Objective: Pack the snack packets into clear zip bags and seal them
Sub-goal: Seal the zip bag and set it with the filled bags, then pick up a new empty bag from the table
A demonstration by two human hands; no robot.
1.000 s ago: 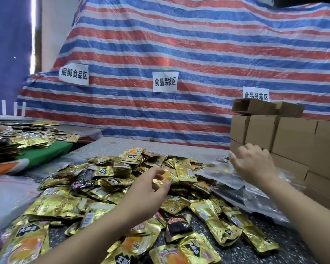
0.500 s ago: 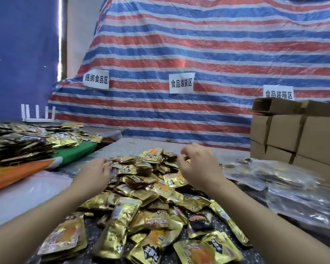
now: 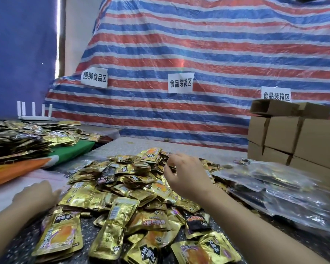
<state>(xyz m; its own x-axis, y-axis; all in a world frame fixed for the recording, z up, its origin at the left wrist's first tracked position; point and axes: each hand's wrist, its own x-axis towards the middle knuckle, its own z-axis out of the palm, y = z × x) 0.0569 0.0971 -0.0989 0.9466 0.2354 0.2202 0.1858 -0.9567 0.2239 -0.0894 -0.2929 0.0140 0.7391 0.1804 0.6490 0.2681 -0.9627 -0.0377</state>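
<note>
Dozens of gold snack packets (image 3: 122, 189) heaped on the speckled counter (image 3: 179, 145) | right hand (image 3: 187, 178) over the heap, fingers (image 3: 170, 172) curled, grip unclear | left hand (image 3: 36, 195) flat at the heap's left edge | filled clear zip bags (image 3: 274, 187) lie right of the fingers, cardboard boxes (image 3: 293, 138) beyond.

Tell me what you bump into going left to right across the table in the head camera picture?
Orange and green cloth → left hand → gold snack packets → right hand → clear zip bags → cardboard boxes.
</note>
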